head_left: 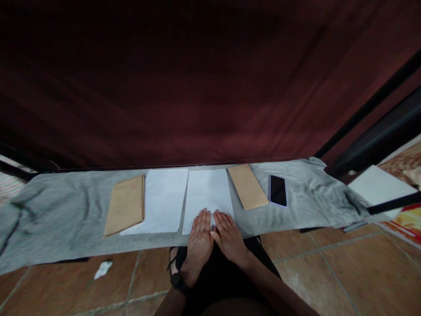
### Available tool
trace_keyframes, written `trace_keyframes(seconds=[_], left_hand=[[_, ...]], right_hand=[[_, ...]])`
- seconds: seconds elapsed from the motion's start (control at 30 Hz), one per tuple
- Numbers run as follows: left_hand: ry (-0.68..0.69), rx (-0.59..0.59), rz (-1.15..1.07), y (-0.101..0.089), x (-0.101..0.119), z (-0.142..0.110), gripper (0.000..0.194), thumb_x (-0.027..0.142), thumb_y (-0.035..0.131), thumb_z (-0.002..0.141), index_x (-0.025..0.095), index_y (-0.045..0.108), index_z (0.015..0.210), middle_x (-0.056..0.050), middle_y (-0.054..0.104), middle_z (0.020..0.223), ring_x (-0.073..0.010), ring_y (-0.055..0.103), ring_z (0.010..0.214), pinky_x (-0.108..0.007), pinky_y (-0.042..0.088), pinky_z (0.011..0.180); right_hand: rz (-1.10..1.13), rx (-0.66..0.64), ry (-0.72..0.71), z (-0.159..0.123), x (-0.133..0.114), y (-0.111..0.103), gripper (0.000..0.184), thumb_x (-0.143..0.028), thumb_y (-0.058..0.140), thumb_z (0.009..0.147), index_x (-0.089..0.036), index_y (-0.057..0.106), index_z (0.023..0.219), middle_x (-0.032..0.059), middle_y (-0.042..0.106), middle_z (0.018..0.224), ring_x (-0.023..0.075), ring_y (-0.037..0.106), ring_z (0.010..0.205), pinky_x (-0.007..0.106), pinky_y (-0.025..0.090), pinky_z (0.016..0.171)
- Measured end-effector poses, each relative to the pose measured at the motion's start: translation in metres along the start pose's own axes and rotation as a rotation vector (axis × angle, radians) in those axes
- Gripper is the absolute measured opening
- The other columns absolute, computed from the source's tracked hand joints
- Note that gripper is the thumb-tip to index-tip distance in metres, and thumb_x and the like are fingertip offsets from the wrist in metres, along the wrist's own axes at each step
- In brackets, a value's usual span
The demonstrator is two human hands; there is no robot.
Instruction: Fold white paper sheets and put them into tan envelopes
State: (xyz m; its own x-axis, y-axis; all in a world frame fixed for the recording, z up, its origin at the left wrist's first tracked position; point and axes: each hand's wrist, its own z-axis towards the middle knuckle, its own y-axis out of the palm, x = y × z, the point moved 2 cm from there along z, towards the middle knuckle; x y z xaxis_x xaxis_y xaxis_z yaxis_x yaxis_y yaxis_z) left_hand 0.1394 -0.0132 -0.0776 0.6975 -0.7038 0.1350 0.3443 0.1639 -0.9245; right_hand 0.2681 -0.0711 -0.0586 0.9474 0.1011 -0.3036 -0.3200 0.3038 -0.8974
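My left hand and my right hand lie flat, side by side, fingers stretched out, on the near edge of a white sheet of paper. That sheet lies on a grey cloth spread over a low surface. To its left sits a second white sheet, partly under a brown envelope. Another brown envelope rests just right of the sheet under my hands. A dark band circles my left wrist.
A phone with a dark screen lies right of the second envelope. A dark red curtain hangs behind. A crumpled white scrap is on the tiled floor. A white board and black bars stand at the right.
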Motion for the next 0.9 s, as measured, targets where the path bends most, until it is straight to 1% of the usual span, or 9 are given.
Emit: trace_keyframes(seconds=[0.1,0.17,0.33,0.43,0.53,0.67,0.77,0.83,0.9], left_hand=[[-0.061,0.004,0.008,-0.006,-0.011,-0.004,0.067,0.03,0.035,0.102,0.015,0.007,0.161,-0.017,0.034,0.161,-0.0281,0.035,0.148,-0.049,0.036,0.118],[-0.085,0.019,0.014,-0.01,-0.017,-0.007,0.065,0.035,0.034,0.104,0.014,0.012,0.161,-0.018,0.036,0.16,-0.0287,0.035,0.148,-0.049,0.036,0.118],[-0.143,0.032,0.044,-0.02,-0.029,-0.019,0.059,0.037,0.033,0.104,0.01,0.03,0.157,-0.018,0.042,0.156,-0.0299,0.038,0.146,-0.05,0.033,0.12],[-0.152,0.007,0.052,-0.024,-0.031,-0.014,0.056,0.034,0.031,0.104,0.006,0.04,0.151,-0.02,0.048,0.152,-0.031,0.04,0.145,-0.052,0.032,0.12],[-0.125,-0.019,0.019,-0.023,-0.027,0.012,0.055,0.031,0.03,0.103,0.006,0.041,0.151,-0.018,0.048,0.152,-0.0289,0.039,0.146,-0.05,0.033,0.12],[-0.09,-0.063,-0.043,-0.007,-0.023,0.065,0.055,0.026,0.031,0.101,0.006,0.039,0.152,-0.017,0.042,0.156,-0.0264,0.032,0.149,-0.047,0.031,0.122],[-0.077,-0.098,-0.053,0.009,-0.028,0.098,0.056,0.021,0.032,0.099,0.004,0.04,0.151,-0.017,0.04,0.158,-0.0269,0.028,0.151,-0.047,0.03,0.122],[-0.103,-0.11,-0.039,0.018,-0.035,0.109,0.056,0.02,0.032,0.098,0.003,0.041,0.15,-0.019,0.04,0.157,-0.028,0.029,0.15,-0.048,0.031,0.121],[-0.152,-0.102,-0.017,0.026,-0.044,0.111,0.056,0.022,0.033,0.098,0.002,0.042,0.149,-0.021,0.041,0.156,-0.0291,0.031,0.149,-0.049,0.032,0.12]], right_hand=[[-0.042,0.013,0.024,-0.006,0.014,-0.004,0.056,-0.039,0.039,0.105,-0.016,0.032,0.156,0.0087,0.043,0.156,0.0217,0.04,0.145,0.043,0.032,0.121],[-0.068,0.015,0.038,-0.01,0.022,-0.007,0.057,-0.039,0.039,0.105,-0.016,0.031,0.157,0.0084,0.042,0.157,0.0216,0.039,0.145,0.042,0.03,0.122],[-0.128,0.012,0.067,-0.023,0.038,-0.013,0.058,-0.037,0.04,0.105,-0.014,0.029,0.157,0.0105,0.042,0.157,0.0236,0.04,0.144,0.044,0.032,0.121],[-0.112,0.019,0.085,-0.023,0.041,-0.016,0.056,-0.034,0.038,0.106,-0.013,0.031,0.156,0.0117,0.044,0.155,0.0242,0.041,0.144,0.045,0.034,0.12],[-0.049,0.021,0.084,-0.003,0.039,-0.016,0.054,-0.035,0.034,0.106,-0.013,0.034,0.155,0.0115,0.044,0.156,0.0238,0.04,0.145,0.045,0.035,0.12],[0.024,-0.009,0.097,0.05,0.036,-0.006,0.052,-0.035,0.028,0.107,-0.015,0.037,0.154,0.0099,0.041,0.157,0.0231,0.036,0.147,0.047,0.034,0.12],[0.035,-0.048,0.123,0.088,0.039,0.008,0.051,-0.034,0.026,0.107,-0.016,0.04,0.153,0.0084,0.043,0.156,0.0212,0.036,0.147,0.045,0.032,0.121],[0.019,-0.068,0.133,0.103,0.043,0.018,0.05,-0.033,0.027,0.107,-0.014,0.044,0.15,0.0089,0.044,0.156,0.0206,0.036,0.147,0.042,0.031,0.122],[-0.015,-0.063,0.147,0.109,0.05,0.027,0.05,-0.034,0.029,0.107,-0.012,0.047,0.148,0.0104,0.043,0.156,0.0215,0.037,0.147,0.041,0.03,0.122]])
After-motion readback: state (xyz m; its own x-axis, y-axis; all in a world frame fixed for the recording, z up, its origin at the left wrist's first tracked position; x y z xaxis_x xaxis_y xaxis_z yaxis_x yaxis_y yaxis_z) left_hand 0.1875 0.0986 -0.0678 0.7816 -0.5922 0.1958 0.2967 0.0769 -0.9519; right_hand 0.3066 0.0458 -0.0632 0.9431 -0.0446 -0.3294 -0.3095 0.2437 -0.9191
